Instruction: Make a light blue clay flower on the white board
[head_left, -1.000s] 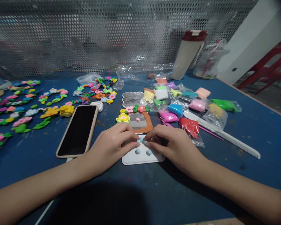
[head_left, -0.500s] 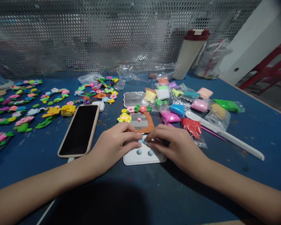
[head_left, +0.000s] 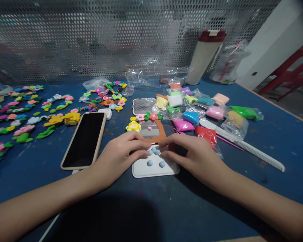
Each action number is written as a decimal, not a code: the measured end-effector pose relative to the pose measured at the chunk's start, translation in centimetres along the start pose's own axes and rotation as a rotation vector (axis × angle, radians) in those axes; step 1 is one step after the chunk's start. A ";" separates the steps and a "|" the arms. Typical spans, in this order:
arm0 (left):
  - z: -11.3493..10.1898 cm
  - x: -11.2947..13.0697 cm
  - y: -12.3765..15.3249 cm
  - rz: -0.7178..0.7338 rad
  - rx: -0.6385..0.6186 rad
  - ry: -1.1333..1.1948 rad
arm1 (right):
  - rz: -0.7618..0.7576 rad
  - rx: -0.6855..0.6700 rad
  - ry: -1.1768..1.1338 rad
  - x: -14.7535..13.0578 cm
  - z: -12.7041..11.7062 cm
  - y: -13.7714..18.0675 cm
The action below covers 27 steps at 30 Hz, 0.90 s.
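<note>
Several small light-blue clay balls (head_left: 149,163) rest on a white board (head_left: 155,171) in front of me. Three of them sit close together near its far side, and two lie apart nearer to me. My left hand (head_left: 125,153) is at the board's left, thumb and forefinger apart, their tips right beside the leftmost ball of the cluster. On the other side my right hand (head_left: 192,151) has its thumb and forefinger spread, a small gap from the cluster. Just beyond is a mirror-like plate (head_left: 154,132) with a brown clay edge and clay flowers (head_left: 133,126).
A phone (head_left: 84,141) with a cable lies left, beside several colourful clay flower pieces (head_left: 55,119). Bagged clay packs (head_left: 190,117) and a white comb (head_left: 257,154) are at right. Behind stand a tumbler (head_left: 204,57) and a perforated metal panel (head_left: 103,40).
My right hand has drawn slightly back to the right, its fingertips now off the balls. The left fingers have eased slightly left, and the clustered balls show more fully.
</note>
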<state>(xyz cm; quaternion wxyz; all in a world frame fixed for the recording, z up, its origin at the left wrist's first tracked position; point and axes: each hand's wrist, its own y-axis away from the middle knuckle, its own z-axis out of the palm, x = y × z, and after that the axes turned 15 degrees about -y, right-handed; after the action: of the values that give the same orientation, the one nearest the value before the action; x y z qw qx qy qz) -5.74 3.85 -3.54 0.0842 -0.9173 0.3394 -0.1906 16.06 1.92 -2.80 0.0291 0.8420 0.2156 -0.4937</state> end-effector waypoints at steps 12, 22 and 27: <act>0.0 -0.3 1.1 0.287 -0.043 -0.124 | -0.212 -0.247 0.055 0.2 -1.1 0.5; 0.3 0.3 0.7 0.194 0.013 -0.138 | -0.279 -0.097 0.110 0.5 0.6 0.1; 0.5 0.4 0.4 0.169 0.015 -0.122 | -0.260 -0.065 0.161 0.8 1.0 0.0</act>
<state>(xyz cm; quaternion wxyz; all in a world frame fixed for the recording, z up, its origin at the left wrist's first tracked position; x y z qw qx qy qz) -5.50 3.33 -4.03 0.1274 -0.8947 0.4082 -0.1292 15.56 1.89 -4.01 -0.0253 0.8425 0.3403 -0.4168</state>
